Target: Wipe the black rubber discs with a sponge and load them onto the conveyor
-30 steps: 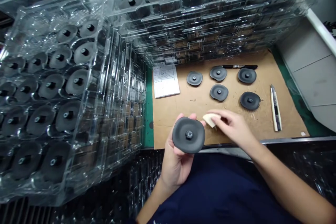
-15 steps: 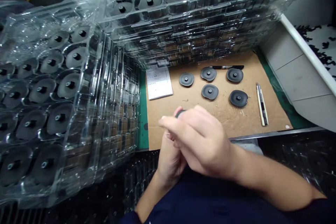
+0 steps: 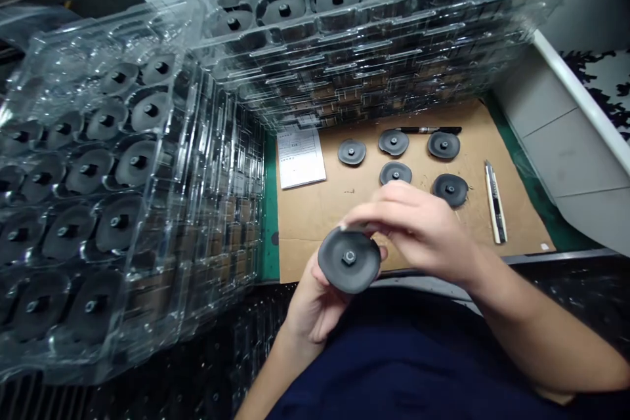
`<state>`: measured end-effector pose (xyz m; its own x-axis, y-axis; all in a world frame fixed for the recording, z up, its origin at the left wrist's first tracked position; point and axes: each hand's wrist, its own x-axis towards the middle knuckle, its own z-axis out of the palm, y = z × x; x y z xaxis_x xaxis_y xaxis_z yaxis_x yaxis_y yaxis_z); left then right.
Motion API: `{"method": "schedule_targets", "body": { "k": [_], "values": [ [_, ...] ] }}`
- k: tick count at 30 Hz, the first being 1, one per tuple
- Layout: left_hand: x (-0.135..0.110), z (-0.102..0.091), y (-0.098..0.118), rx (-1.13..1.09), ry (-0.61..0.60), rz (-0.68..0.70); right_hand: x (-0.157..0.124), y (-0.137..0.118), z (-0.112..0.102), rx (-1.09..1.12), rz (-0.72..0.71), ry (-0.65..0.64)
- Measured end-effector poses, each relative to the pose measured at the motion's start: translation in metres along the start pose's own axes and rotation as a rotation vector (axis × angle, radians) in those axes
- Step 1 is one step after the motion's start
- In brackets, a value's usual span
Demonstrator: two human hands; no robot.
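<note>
My left hand (image 3: 315, 298) grips a round black rubber disc (image 3: 349, 260) with a small metal nut at its middle, holding it face up just in front of the bench edge. My right hand (image 3: 418, 230) hovers over the disc's upper rim with its fingers curled and pinched against that rim. Whether anything sits in those fingers is hidden. Several more black discs (image 3: 394, 142) lie in two rows on the brown cardboard sheet (image 3: 319, 210) behind my hands.
Stacks of clear plastic trays (image 3: 123, 164) filled with black discs rise at the left and along the back (image 3: 344, 26). A printed paper slip (image 3: 300, 157), a black marker (image 3: 428, 130) and a utility knife (image 3: 495, 202) lie on the cardboard. A grey wall (image 3: 566, 144) stands at the right.
My right hand came from beside the disc with a pale cloth, crossed over the disc and covered it, then drew back to its upper rim, so the disc shows again.
</note>
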<state>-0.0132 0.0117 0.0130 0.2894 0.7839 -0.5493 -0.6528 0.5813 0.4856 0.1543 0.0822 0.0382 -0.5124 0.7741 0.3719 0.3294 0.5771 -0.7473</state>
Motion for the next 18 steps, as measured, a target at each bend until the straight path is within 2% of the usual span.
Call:
{"method": "schedule_targets", "body": {
  "k": [2,4,6,9,13,15,18],
  "values": [
    [0.001,-0.006,0.0,-0.115,-0.061,-0.076,-0.015,0.017,0.002,0.017,0.249,0.029],
    [0.004,-0.011,-0.002,-0.251,-0.068,-0.133,-0.039,0.03,0.009,0.02,0.461,0.026],
    [0.008,-0.015,-0.003,-0.366,-0.024,-0.151,-0.067,0.034,0.02,0.049,0.576,-0.036],
    [0.015,-0.016,-0.005,-0.476,0.024,-0.172,-0.099,0.022,0.04,0.123,0.541,-0.143],
    [0.017,-0.015,-0.004,-0.501,0.045,-0.204,-0.113,0.005,0.055,0.166,0.447,-0.165],
    [0.016,-0.014,-0.004,-0.488,0.04,-0.205,-0.109,0.006,0.05,0.149,0.461,-0.145],
    [0.012,-0.014,-0.007,-0.442,0.007,-0.191,-0.095,0.012,0.031,0.089,0.527,-0.086]
  ]
}}
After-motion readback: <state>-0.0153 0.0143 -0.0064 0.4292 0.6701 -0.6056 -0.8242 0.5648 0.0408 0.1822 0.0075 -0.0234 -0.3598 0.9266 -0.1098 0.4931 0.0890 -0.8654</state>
